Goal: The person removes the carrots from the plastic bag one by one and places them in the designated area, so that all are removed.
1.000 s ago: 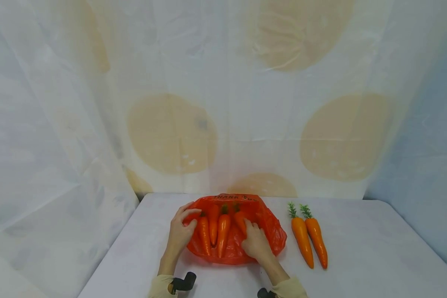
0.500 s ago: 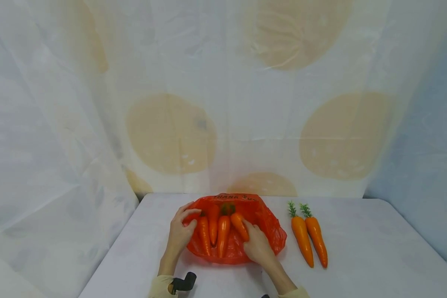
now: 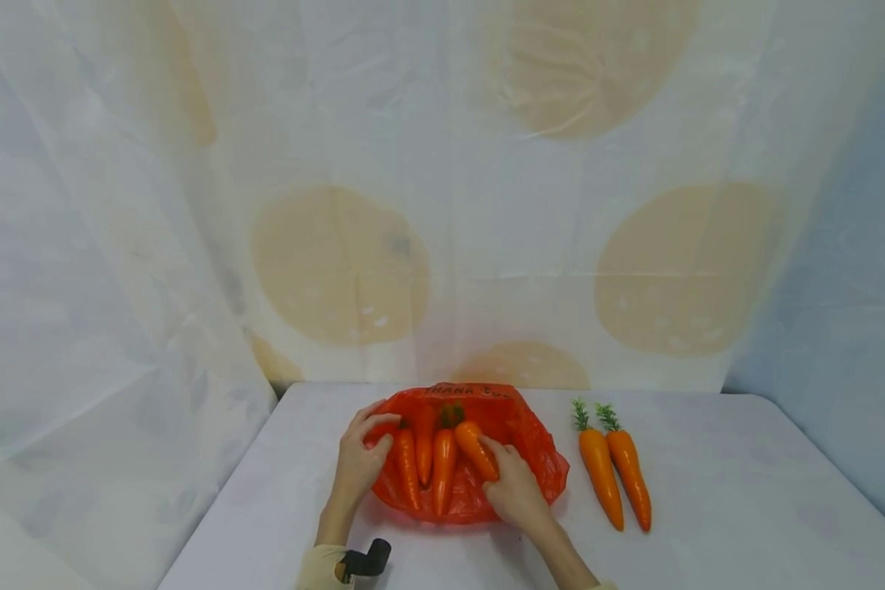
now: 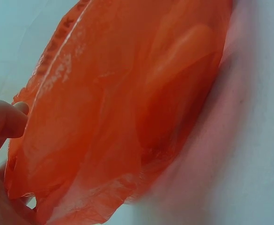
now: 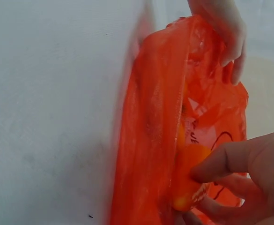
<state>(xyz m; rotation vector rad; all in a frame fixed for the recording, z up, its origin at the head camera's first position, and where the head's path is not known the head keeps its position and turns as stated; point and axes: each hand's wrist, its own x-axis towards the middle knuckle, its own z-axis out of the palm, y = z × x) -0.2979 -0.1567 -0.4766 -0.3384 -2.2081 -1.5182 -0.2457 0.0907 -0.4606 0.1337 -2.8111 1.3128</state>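
Note:
A red plastic bag (image 3: pixel 457 516) with black lettering lies on the white table, its mouth towards me. My left hand (image 3: pixel 359 459) holds the bag's left edge, thumb and fingers on either side of the film in the left wrist view. Inside the bag lie several orange carrots (image 3: pixel 444 471) side by side, their tops towards the back. My right hand (image 3: pixel 515 489) reaches in at the right and pinches the rightmost carrot (image 3: pixel 475 449), which lies tilted. In the right wrist view the thumb and fingers close around this carrot (image 5: pixel 191 173); part of it is hidden by the bag.
To the right of the bag, two more carrots (image 3: pixel 601 475) with green leafy tops lie side by side on the white table (image 3: pixel 723 492). A pale curtain (image 3: pixel 487 246) with yellow round prints hangs behind the table and along its sides.
The rightmost carrot in the bag has shifted towards me with my right hand and now shows more of its body. My left hand stays on the bag's left edge.

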